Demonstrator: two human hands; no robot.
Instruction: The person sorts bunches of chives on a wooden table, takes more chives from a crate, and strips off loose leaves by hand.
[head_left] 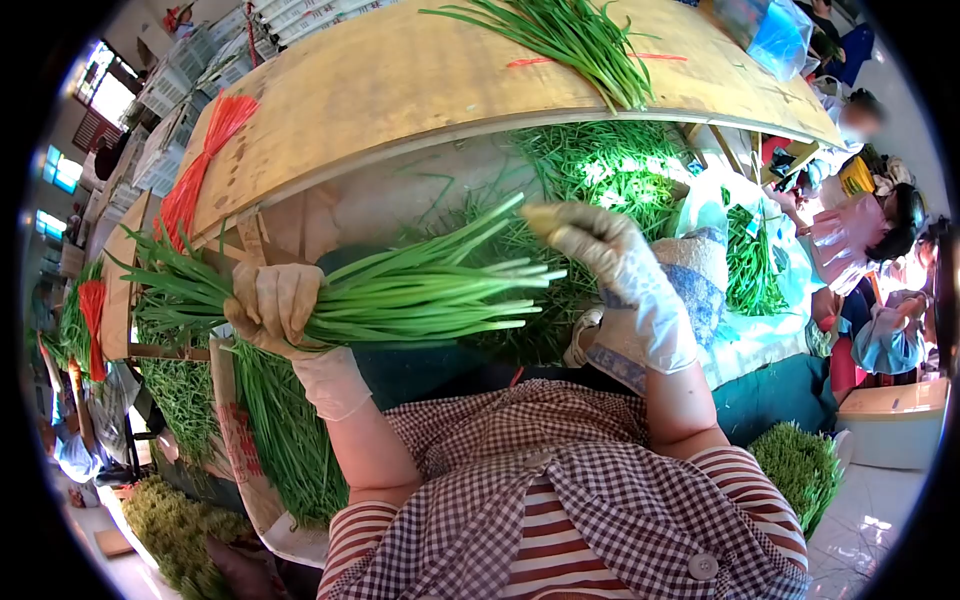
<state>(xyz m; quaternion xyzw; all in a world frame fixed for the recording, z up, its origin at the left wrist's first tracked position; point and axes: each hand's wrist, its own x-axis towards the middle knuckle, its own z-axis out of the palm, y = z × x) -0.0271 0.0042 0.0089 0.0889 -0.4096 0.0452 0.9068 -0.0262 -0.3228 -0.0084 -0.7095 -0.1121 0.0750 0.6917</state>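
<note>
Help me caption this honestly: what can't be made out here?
All in the head view:
- What the right hand pinches, if anything: its fingertips are blurred.
- Green stems inside the left hand: covered by that hand.
- Upper end of the tabletop bunch: cut off by the top edge.

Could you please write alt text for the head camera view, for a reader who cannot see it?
A gloved left hand grips a bunch of long green stalks, while the gloved right hand is raised near their pale ends. Beyond, a wooden table bears another green bunch and red strands.
</note>
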